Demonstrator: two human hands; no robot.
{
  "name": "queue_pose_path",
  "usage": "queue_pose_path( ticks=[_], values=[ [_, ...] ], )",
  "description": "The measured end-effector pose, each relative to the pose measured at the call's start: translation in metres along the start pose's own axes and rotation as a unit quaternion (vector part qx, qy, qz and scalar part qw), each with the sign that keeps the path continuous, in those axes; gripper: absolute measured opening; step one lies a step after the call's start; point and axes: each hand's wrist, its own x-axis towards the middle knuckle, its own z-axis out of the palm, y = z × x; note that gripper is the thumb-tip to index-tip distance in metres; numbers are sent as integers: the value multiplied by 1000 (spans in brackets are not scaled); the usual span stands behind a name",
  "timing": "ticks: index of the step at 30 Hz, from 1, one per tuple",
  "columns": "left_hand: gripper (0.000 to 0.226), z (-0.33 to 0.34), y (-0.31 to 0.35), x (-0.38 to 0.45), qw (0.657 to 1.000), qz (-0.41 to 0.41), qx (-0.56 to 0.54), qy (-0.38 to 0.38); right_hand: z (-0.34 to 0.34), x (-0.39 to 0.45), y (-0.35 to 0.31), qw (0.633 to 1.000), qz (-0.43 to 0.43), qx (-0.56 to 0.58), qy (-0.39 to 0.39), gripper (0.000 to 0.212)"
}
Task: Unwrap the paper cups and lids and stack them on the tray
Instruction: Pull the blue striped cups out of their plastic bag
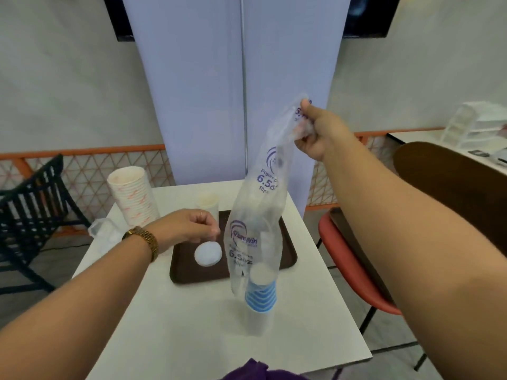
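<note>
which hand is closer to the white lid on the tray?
Left. The left hand hovers just above the white lid on the tray. The right hand is raised well above and to the right, gripping the plastic sleeve.

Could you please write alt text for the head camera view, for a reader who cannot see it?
The person's right hand lifts a clear printed plastic sleeve off a stack of blue-striped paper cups above a white table. The left hand hovers over a brown tray holding a white lid. An orange-patterned cup stack stands at the table's far left.
</note>
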Motion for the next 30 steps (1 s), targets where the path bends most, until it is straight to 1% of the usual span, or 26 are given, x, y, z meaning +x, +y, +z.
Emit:
queue_pose_path(
  ticks=[1, 2, 4, 5, 7, 9, 11, 12, 14, 17, 18, 20, 22, 24, 25, 26, 27, 28, 29, 30],
  values=[
    [21, -4, -5, 0, 999, -3, -30, 39, -7, 2, 4, 1000, 8, 19, 12, 15],
    [17, -7, -10, 1, 993, -2, -86, 80, -12, 3, 7, 999, 16, 38, 25, 16],
    [22, -9, -19, 2, 966, -8, -216, 140, -20, 4, 9, 995, 29, 83, 47, 19],
    [29, -5, -24, 3, 953, -20, -261, 149, -21, 4, 9, 992, 36, 112, 49, 21],
    [44, 12, -40, 4, 940, -65, -308, 134, -20, 4, 3, 984, 39, 164, 48, 23],
    [62, 37, -53, 4, 922, -113, -358, 94, -15, 5, -9, 980, 20, 191, 43, 26],
    [81, 59, -63, 5, 893, -137, -425, 49, -11, 6, -18, 975, -8, 218, 29, 33],
    [88, 67, -65, 5, 872, -140, -469, 34, -9, 4, -21, 974, -20, 226, 26, 35],
    [99, 75, -62, 5, 818, -124, -562, 18, -9, 1, -17, 978, -31, 204, 26, 38],
    [109, 64, -48, 5, 736, -38, -675, 12, -21, -1, 10, 992, -27, 109, 50, 33],
    [112, 55, -45, 5, 715, -6, -699, 21, -28, -1, 21, 995, -21, 80, 61, 29],
    [110, 38, -40, 1, 691, 48, -719, 50, -44, 1, 46, 996, -10, 33, 77, 22],
    [109, 23, -40, -5, 691, 84, -713, 85, -61, 2, 70, 997, -8, -10, 80, 22],
    [114, 10, -45, -10, 708, 106, -690, 108, -79, 4, 92, 994, -17, -78, 71, 28],
    [112, 5, -48, -12, 715, 107, -680, 123, -86, 3, 101, 991, -24, -115, 65, 32],
    [104, 0, -51, -12, 726, 101, -664, 148, -91, 2, 109, 987, -29, -146, 59, 33],
    [86, -4, -55, -11, 745, 88, -637, 179, -97, 1, 114, 983, -31, -172, 58, 34],
    [61, -9, -59, -7, 761, 66, -607, 219, -101, -1, 118, 980, -34, -189, 57, 34],
    [37, -13, -63, -4, 768, 42, -584, 260, -105, -2, 120, 979, -33, -195, 56, 33],
    [21, -16, -68, 0, 768, 22, -569, 294, -111, -2, 121, 981, -29, -185, 56, 30]
  ],
)
